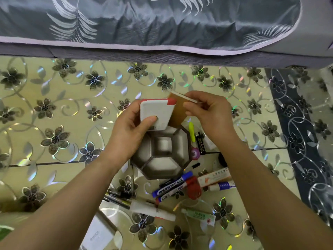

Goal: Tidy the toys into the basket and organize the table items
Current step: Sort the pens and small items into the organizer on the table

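At frame centre, our left hand (pixel 129 130) grips a white block with red corners (pixel 157 113), thumb closed over its near face. Our right hand (pixel 209 114) pinches a thin brown card (pixel 177 112) just beside it. Both are held above the octagonal divided tray (pixel 162 152); whiteboard markers (pixel 171 186) lie on the table (pixel 54 114) at lower centre.

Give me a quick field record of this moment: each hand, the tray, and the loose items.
left hand: holds white device with red corners
right hand: pinches tan card
octagonal divided tray: below both hands, compartments look empty
whiteboard markers: on table, near side of tray
yellow highlighter: right of tray
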The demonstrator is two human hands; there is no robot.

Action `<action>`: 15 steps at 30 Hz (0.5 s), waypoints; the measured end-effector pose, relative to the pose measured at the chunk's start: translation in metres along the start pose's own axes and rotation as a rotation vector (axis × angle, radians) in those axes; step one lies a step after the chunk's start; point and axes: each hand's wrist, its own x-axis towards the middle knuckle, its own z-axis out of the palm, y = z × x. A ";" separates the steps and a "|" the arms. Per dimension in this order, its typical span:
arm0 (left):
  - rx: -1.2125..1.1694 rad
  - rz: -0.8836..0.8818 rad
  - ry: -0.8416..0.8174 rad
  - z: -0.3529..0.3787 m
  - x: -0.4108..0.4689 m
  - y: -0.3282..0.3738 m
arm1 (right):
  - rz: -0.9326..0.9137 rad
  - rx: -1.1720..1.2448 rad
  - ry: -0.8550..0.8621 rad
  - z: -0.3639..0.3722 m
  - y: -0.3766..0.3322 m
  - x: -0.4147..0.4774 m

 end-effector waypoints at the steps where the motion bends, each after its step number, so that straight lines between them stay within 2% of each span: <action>1: 0.000 -0.008 -0.009 0.001 0.001 -0.003 | 0.005 0.036 0.024 -0.002 -0.002 -0.001; 5: 0.060 -0.028 -0.059 0.007 0.008 -0.015 | -0.025 0.128 0.065 -0.010 -0.014 0.002; 9: 0.109 0.020 -0.085 0.017 0.012 -0.019 | -0.085 0.109 0.026 -0.011 -0.024 0.004; 15: 0.631 0.081 -0.095 0.004 0.003 -0.036 | -0.134 -0.001 -0.050 -0.009 -0.022 0.001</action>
